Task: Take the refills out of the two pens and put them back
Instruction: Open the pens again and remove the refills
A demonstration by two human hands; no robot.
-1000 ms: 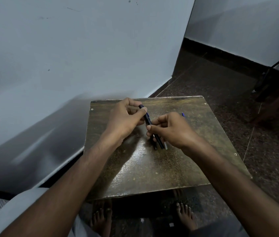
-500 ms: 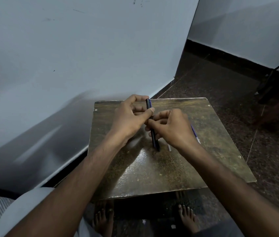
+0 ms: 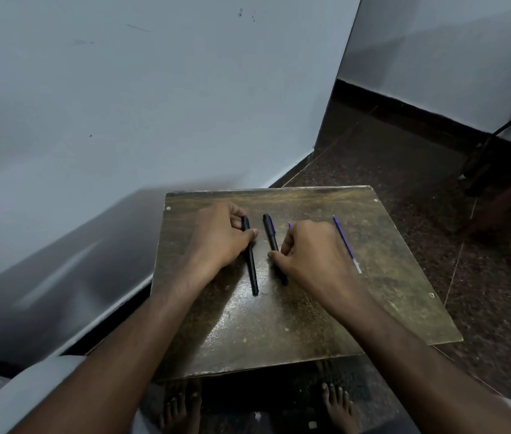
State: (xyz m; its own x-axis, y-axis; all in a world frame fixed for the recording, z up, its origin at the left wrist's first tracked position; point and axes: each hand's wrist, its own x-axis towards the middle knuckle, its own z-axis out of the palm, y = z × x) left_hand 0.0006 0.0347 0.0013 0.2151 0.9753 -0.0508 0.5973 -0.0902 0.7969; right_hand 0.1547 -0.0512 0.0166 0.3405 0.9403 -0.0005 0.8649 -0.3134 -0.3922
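Observation:
Two black pens lie side by side on the small brown table (image 3: 279,324). My left hand (image 3: 221,238) is closed over the upper part of the left pen (image 3: 251,267), which rests flat on the wood. The fingertips of my right hand (image 3: 310,255) pinch the lower part of the right pen (image 3: 270,233), also down on the table. One blue refill (image 3: 346,244) lies loose to the right of my right hand. A second blue tip (image 3: 289,225) peeks out just above my right knuckles; the rest of it is hidden.
A pale wall runs close along the table's left and far side. Dark speckled floor lies to the right, with a chair leg and dark cable (image 3: 498,170) at the far right. My bare feet (image 3: 338,405) are under the near table edge.
My hands, which were together on one pen above the table, have moved apart and down. Each now rests on a separate pen lying on the table.

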